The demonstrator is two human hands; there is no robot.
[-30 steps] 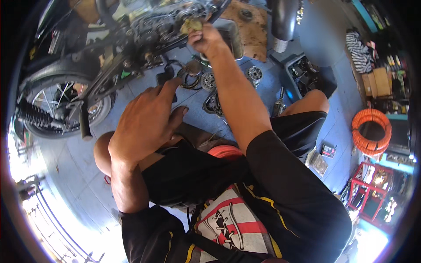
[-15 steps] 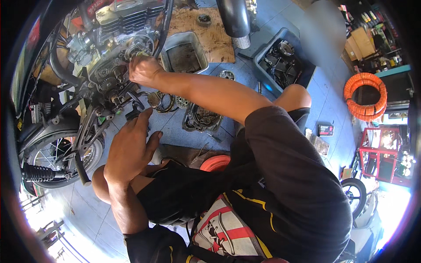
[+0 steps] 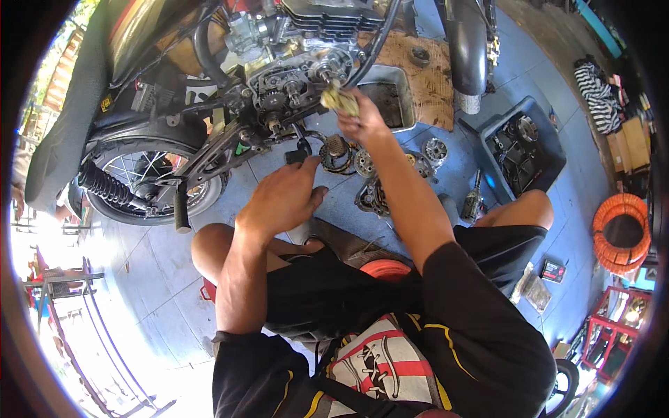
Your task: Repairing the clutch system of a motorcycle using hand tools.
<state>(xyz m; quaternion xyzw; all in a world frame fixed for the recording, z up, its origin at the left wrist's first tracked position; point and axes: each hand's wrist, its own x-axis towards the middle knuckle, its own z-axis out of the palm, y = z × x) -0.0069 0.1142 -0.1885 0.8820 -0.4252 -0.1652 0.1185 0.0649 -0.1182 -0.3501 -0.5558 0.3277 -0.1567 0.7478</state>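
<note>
My right hand [image 3: 362, 122] is closed round a crumpled yellowish rag [image 3: 341, 102], just in front of the opened motorcycle engine [image 3: 279, 101], at the right end of its gear side. Gears [image 3: 272, 104] and shaft ends show bare in the casing. My left hand [image 3: 279, 197] hovers lower and nearer to me, thumb apart from the fingers, with nothing seen in it. Its fingertips lie close to a black pedal [image 3: 300, 152] below the engine; whether they touch it I cannot tell. On the floor between my arms sit a clutch basket [image 3: 336, 148] and an engine cover [image 3: 371, 198], partly behind my right forearm.
A grey basin [image 3: 408, 104] stands beside the engine on oil-stained cardboard [image 3: 435, 83]. Further right is a blue-grey bin [image 3: 556, 150] of metal parts. A bottle [image 3: 473, 203] lies near my right knee. The rear wheel [image 3: 150, 171] and shock absorber [image 3: 104, 182] are at left.
The view has swung so that the engine and floor parts sit further right. My right hand has drawn back from the engine casing, and the rag in it now shows. My left hand stays raised.
</note>
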